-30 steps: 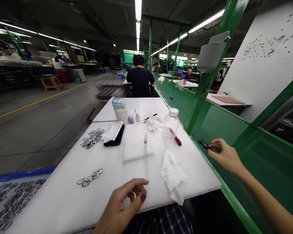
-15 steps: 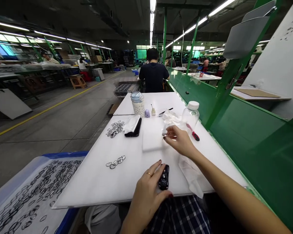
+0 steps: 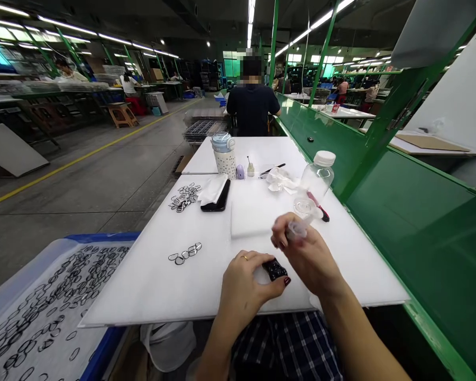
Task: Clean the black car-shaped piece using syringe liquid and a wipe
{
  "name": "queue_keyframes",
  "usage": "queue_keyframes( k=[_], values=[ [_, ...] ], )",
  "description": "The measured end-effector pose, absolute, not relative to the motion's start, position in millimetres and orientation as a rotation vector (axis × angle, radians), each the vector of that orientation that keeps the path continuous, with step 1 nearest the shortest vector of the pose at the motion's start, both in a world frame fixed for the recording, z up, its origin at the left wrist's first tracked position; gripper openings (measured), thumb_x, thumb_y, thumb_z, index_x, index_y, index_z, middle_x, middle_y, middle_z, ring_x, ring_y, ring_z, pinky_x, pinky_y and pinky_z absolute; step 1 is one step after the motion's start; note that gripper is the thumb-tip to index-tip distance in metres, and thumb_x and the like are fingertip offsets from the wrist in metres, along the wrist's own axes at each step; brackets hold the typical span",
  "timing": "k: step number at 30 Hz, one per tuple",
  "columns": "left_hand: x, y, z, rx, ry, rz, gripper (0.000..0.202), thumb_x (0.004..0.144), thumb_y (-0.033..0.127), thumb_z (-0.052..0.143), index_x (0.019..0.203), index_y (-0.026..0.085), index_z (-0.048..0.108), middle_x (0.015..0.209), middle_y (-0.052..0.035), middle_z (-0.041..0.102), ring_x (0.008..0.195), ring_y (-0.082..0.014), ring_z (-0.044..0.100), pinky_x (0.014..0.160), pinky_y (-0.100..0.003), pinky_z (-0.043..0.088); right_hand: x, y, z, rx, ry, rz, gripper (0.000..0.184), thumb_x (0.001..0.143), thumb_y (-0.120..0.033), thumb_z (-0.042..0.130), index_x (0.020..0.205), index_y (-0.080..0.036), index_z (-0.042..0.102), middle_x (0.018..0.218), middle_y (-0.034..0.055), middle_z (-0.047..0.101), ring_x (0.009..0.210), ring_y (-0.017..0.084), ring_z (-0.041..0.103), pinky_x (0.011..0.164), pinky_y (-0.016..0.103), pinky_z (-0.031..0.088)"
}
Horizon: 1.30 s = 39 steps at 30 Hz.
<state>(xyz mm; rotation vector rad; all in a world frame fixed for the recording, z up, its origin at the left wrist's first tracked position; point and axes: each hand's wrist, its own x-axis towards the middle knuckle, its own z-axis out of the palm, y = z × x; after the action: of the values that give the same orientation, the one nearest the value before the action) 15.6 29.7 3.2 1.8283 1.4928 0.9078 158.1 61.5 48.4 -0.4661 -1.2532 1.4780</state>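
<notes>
The thumb and forefinger of the left hand pinch a glossy black piece low over a white desk; whether it touches the surface cannot be told. Just to its right, the curled fingers of the right hand grip a clear, syringe-like tube, blurred and raised above the desk. Directly beyond both sets of fingers lies a white pad. Past the right fingers stands a capped clear bottle, with a red-and-black tool just beside it and a crumpled tissue to its left. Left of the left fingers, metal loops form a short row; farther off, a loose heap sits near a black slab partly under a white cloth. Beyond the pad stands a patterned tumbler. Well past the fingers, a person in a dark shirt faces away.
</notes>
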Motion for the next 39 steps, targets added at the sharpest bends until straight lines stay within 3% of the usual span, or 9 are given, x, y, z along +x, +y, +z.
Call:
queue_keyframes(
  k=[3, 5, 9, 39],
  values=[
    [18.6, 31.9, 4.2, 1.79, 1.496, 0.944, 0.02, 0.067, 0.028, 0.077, 0.087, 0.025, 0.075, 0.087, -0.0001, 0.073, 0.089, -0.0236, 0.06, 0.079, -0.037, 0.046, 155.2, 47.5, 45.6, -0.306, -0.976, 1.686, 0.068, 0.072, -0.086, 0.037, 0.055, -0.02, 0.043, 0.054, -0.003, 0.03, 0.052, 0.013, 0.027, 0.056, 0.031, 0.028],
    [18.4, 32.9, 4.8, 1.774, 1.481, 0.944, 0.019, 0.068, 0.026, 0.076, 0.087, 0.026, 0.075, 0.087, 0.001, 0.073, 0.089, -0.0228, 0.06, 0.079, -0.036, 0.045, 154.3, 47.8, 44.3, -0.288, -0.88, 1.706, 0.069, 0.073, -0.085, 0.028, 0.049, -0.021, 0.032, 0.047, -0.0045, 0.021, 0.047, 0.012, 0.021, 0.052, 0.03, 0.023],
    [17.8, 33.6, 5.2, 1.746, 1.487, 0.934, 0.019, 0.066, 0.025, 0.077, 0.085, 0.026, 0.075, 0.086, 0.0006, 0.073, 0.088, -0.0228, 0.06, 0.078, -0.035, 0.045, 152.6, 52.4, 43.0, -0.319, -0.869, 1.667, 0.064, 0.072, -0.079, 0.034, 0.047, -0.021, 0.03, 0.045, -0.005, 0.017, 0.045, 0.011, 0.017, 0.05, 0.03, 0.019],
    [19.6, 32.5, 7.3, 1.754, 1.496, 0.935, 0.022, 0.066, 0.025, 0.078, 0.087, 0.029, 0.075, 0.085, 0.002, 0.072, 0.088, -0.0223, 0.061, 0.078, -0.035, 0.046, 145.7, 47.2, 47.5, -0.494, -0.951, 1.498, 0.06, 0.071, -0.074, 0.038, 0.044, -0.022, 0.029, 0.043, -0.004, 0.015, 0.043, 0.011, 0.018, 0.046, 0.029, 0.016]
  ],
)
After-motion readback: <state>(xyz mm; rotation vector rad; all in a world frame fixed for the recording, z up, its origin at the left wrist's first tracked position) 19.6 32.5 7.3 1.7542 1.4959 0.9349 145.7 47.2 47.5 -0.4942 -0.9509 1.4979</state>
